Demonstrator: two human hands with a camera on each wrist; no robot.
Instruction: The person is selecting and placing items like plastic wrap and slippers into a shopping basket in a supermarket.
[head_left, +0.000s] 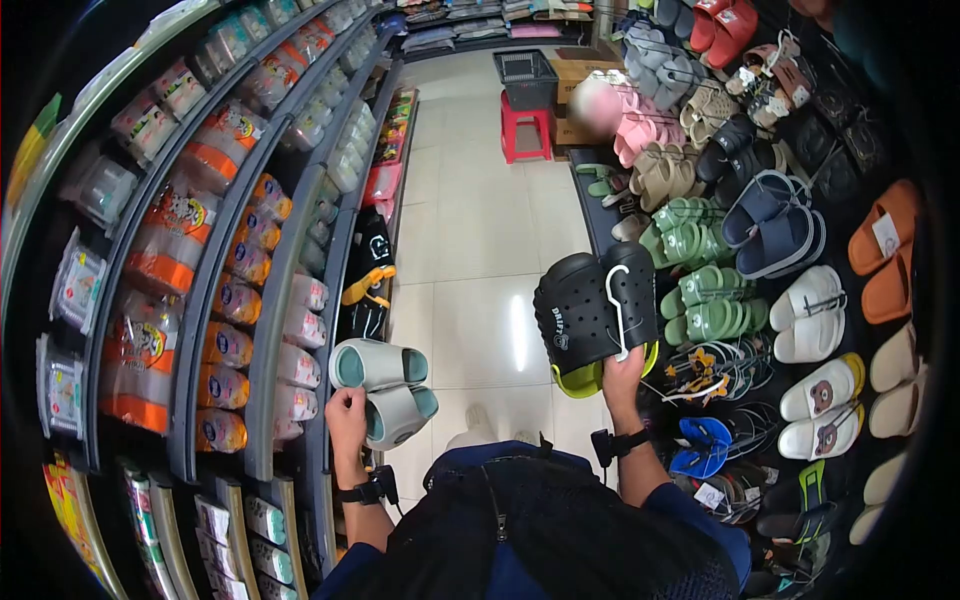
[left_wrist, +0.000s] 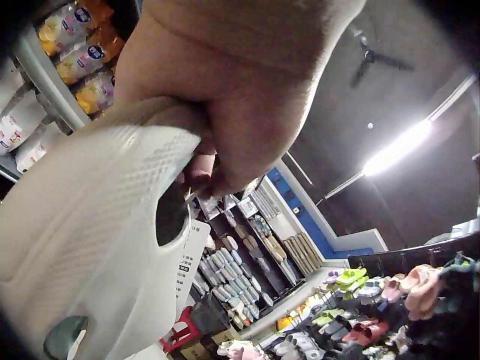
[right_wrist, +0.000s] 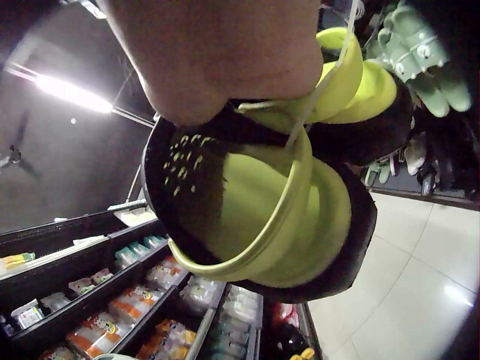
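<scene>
zipped black fabric [head_left: 500, 525] up close, then pale grey clogs [head_left: 374, 368], teal-lined, just inward of the left hand [head_left: 347, 425] pinching them; black clogs [head_left: 587, 312], hole-dotted, lime-lined, sit just beyond the gripping right hand [head_left: 623, 377], hands well apart.

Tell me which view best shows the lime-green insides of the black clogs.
The right wrist view: it looks into one black clog, exposing its lime-green inside. Head shows mainly perforated black uppers with lime at the edge; left wrist doesn't show that pair.
</scene>
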